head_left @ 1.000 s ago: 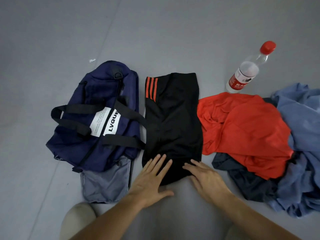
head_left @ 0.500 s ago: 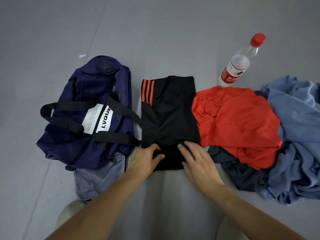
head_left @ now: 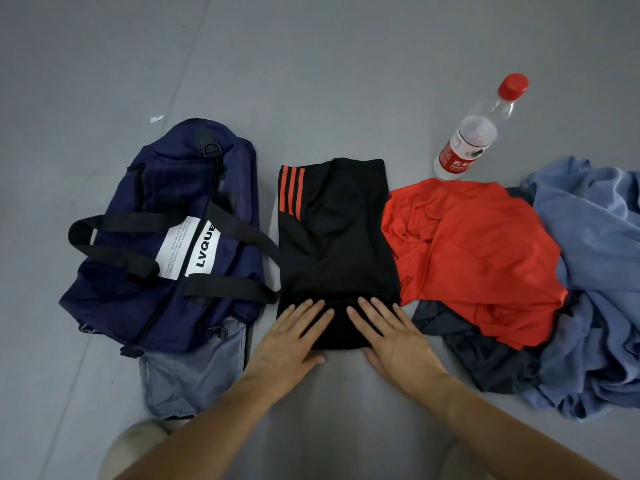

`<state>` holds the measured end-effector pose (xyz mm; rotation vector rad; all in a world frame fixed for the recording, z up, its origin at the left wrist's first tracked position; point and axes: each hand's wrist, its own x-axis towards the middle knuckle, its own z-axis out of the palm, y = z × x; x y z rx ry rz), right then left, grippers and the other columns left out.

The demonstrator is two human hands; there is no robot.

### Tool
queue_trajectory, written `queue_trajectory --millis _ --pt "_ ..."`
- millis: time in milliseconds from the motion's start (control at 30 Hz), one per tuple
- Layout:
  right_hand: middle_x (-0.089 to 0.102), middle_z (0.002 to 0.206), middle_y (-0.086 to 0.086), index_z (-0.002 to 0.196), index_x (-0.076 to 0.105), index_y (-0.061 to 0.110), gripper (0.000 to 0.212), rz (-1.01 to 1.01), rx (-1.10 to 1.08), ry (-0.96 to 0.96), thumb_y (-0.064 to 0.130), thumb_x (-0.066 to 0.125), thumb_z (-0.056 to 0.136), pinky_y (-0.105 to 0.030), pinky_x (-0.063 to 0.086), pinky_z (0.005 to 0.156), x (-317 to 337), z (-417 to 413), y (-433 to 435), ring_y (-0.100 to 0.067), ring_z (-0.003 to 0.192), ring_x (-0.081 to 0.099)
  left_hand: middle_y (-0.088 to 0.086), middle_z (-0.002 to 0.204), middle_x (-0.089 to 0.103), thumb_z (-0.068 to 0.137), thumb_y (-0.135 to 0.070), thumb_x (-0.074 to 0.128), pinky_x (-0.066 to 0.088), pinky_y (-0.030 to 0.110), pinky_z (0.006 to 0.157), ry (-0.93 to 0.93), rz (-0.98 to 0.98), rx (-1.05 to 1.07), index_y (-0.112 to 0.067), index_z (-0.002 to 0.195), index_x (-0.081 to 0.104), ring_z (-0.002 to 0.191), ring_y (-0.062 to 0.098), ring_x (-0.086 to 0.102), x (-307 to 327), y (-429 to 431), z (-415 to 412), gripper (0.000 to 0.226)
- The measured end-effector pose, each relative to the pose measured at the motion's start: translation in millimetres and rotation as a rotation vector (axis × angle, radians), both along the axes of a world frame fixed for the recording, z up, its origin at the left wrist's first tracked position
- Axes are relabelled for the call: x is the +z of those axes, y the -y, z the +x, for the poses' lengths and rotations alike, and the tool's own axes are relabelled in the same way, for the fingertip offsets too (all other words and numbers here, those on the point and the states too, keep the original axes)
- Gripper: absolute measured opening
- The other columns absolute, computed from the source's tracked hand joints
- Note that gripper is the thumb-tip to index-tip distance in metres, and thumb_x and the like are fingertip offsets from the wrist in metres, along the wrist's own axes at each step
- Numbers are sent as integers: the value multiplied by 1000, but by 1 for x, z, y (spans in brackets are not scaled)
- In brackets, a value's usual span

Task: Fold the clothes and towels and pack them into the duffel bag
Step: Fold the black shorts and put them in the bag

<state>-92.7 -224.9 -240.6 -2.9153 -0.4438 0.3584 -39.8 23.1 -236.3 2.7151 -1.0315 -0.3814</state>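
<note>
A plain grey floor (head_left: 346, 81) holds a navy duffel bag (head_left: 166, 237) at the left, with a piece of grey cloth (head_left: 187, 375) at its near end and a small white scrap (head_left: 156, 119) beyond it. Just right of the bag lie folded black shorts (head_left: 336, 237) with red stripes. Further right is a heap: a red shirt (head_left: 478, 258), a dark garment (head_left: 485, 358) and crumpled blue clothes (head_left: 595, 271), with a red-capped plastic bottle (head_left: 467, 140) behind it.

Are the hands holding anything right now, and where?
Nothing is gripped. Both the left hand and right hand lie flat, fingers straight, pressing on the near end of the black shorts.
</note>
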Motion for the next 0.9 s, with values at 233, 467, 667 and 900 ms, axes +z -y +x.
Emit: queue_trajectory --millis 233,467,667,900 --pt "47 152 -2 150 42 24 67 18 -54 -28 41 53 86 -47 41 111 8 5 -7 -21 140 44 -1 147 53 90 -24 63 41 31 111 -140 -101 210 -23 144 49 137 17 48 20 14 11 56" --pt "71 116 4 121 69 24 44 266 -251 -37 31 61 78 -34 55 90 26 23 0 -20 108 66 -14 111 61 97 -48 51 51 29 75 -220 -151 302 -30 118 63 91 13 63 29 17 29 30" --pt "70 103 2 124 56 37 41 338 -504 -395 57 59 89 -40 51 89 43 34 5 -24 101 62 -8 88 69 93 -61 50 55 36 68 -326 -52 381 -37 110 58 81 15 66 32 15 39 30" --pt "36 158 -8 151 40 19 73 34 42 129 47 60 87 -56 29 115 16 2 -13 -30 148 29 -3 112 66 87 -23 75 47 38 88 293 -226 146 -21 111 70 105 24 62 24 24 16 24"
